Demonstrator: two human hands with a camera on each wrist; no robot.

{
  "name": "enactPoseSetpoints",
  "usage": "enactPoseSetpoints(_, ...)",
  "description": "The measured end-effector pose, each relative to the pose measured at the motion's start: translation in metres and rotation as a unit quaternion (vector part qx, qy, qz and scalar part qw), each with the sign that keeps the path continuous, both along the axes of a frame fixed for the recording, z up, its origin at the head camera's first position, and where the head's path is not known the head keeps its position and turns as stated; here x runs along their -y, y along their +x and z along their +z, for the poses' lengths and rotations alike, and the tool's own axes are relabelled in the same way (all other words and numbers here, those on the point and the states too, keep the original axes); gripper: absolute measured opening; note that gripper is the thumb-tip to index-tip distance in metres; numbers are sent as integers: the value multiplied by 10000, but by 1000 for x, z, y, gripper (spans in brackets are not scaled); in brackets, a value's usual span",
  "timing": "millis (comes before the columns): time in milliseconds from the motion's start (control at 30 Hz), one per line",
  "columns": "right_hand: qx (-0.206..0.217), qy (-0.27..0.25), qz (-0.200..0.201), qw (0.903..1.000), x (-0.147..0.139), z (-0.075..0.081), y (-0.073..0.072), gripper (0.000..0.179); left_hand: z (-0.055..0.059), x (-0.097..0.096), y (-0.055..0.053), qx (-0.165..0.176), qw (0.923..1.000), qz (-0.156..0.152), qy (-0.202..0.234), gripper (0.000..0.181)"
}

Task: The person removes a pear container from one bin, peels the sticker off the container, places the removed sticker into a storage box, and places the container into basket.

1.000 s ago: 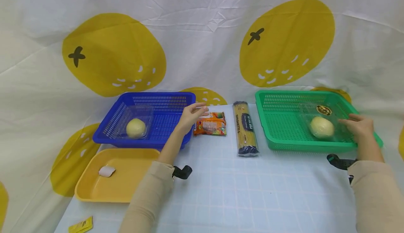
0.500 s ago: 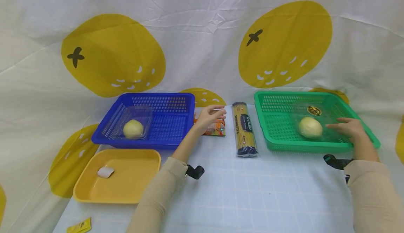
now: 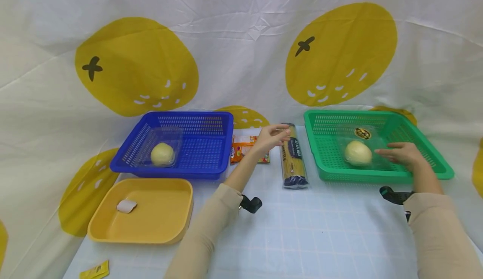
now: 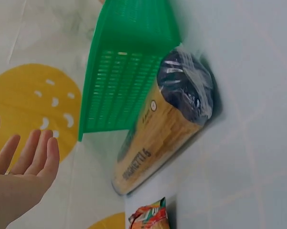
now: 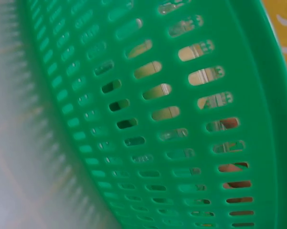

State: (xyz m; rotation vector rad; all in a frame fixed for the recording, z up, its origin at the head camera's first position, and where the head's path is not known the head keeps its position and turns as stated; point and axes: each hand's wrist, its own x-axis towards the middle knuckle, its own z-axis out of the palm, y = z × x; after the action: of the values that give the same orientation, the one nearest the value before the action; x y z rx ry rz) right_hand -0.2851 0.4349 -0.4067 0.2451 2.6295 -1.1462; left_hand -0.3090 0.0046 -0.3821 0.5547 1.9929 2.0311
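Observation:
My left hand (image 3: 269,138) hovers at the far end of a spaghetti pack (image 3: 293,161), its fingers loosely spread and holding nothing. In the left wrist view that hand (image 4: 26,167) stands apart from the pack (image 4: 157,124). My right hand (image 3: 403,155) reaches into the green basket (image 3: 377,176), fingers extended, fingertips at the right side of a clear plastic box (image 3: 373,133). Inside the box is a pale round thing like a peeled onion (image 3: 357,153). In the right wrist view the basket wall (image 5: 181,138) hides most of this hand.
A snack packet (image 3: 237,155) lies left of the spaghetti. The blue basket (image 3: 203,170) holds another clear box with a pale round thing (image 3: 162,154). In front stands a yellow tray (image 3: 162,212) with a whitish piece (image 3: 126,206). A small yellow sachet (image 3: 95,269) lies front left.
My left hand has moved right, from the blue basket's edge past the snack packet to the spaghetti. My right hand and the clear box have shifted left inside the green basket.

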Motion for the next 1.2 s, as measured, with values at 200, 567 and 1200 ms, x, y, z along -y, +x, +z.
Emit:
enactPoseSetpoints(200, 83, -203, 103, 9997, 9, -1, -2, 94, -1, -21, 4, -11, 9995, -181, 251, 37)
enactPoseSetpoints(567, 182, -292, 312, 9989, 15, -2, -7, 93, 0, -73, 6, 189, 9997, -160, -2, 40)
enactPoseSetpoints(1200, 94, -462, 357, 9982, 16, -9, -8, 92, -11, -147, 7, 679, 9900, -440, -1156, 49)
